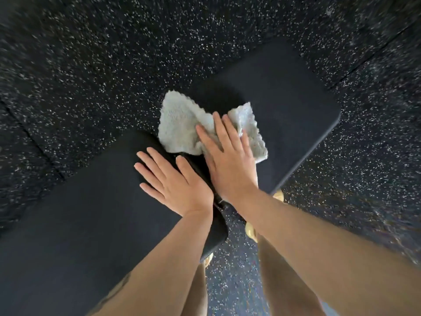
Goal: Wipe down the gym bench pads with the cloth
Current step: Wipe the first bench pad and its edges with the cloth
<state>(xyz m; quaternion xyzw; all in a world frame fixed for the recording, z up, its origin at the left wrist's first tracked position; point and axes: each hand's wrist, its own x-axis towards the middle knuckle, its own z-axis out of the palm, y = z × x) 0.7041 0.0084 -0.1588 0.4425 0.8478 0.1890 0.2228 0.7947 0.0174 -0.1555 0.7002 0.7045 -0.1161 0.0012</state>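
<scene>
Two black bench pads meet in the middle of the view: a long pad [79, 224] at lower left and a shorter pad [284, 106] at upper right. A pale fluffy cloth [182, 124] lies crumpled over the near end of the shorter pad, beside the gap between the pads. My right hand [227, 160] presses flat on the cloth with fingers spread. On the end of the long pad, next to the gap, my left hand [170, 179] rests flat and holds nothing.
Black rubber floor [91, 65] with white speckles surrounds the bench on all sides. A dark metal bracket [219, 201] shows in the gap between the pads. My legs and yellow shoes [250, 231] stand below the pads at the bottom.
</scene>
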